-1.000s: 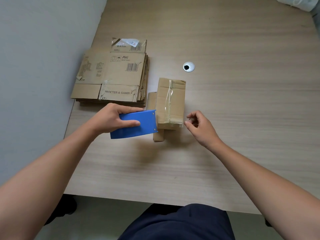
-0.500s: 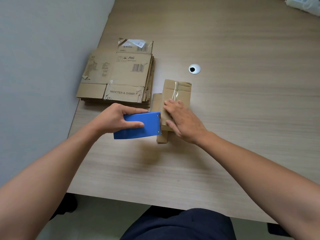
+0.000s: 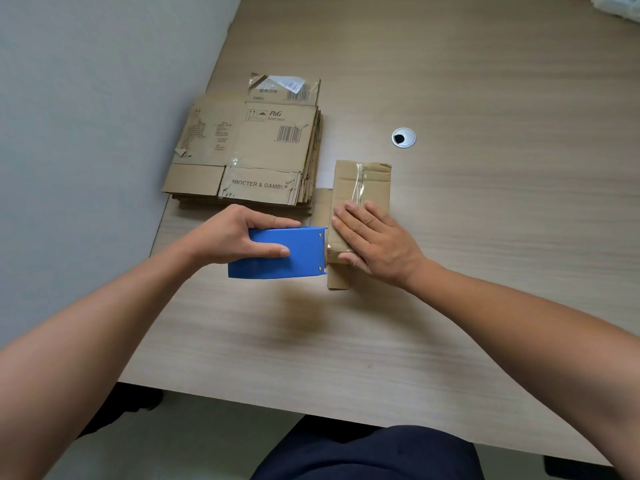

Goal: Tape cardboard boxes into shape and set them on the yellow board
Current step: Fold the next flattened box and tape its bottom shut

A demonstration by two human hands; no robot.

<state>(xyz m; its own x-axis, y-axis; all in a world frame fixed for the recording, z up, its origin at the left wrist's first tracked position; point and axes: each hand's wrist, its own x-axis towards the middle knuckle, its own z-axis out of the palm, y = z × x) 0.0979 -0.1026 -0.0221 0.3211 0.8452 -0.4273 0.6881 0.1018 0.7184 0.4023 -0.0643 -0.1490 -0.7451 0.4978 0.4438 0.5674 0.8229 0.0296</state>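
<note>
Taped box, one; dispenser, one.

At the frame's centre, the right hand lies flat with straight fingers on a taped cardboard box on the counter. Just left of it, the left hand grips a blue tape dispenser, its toothed edge beside the box. Flattened cartons lie stacked at upper left.

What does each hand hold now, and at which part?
The left hand grips the blue tape dispenser by the end far from the taped cardboard box. The right hand holds nothing; it presses flat on that box.
</note>
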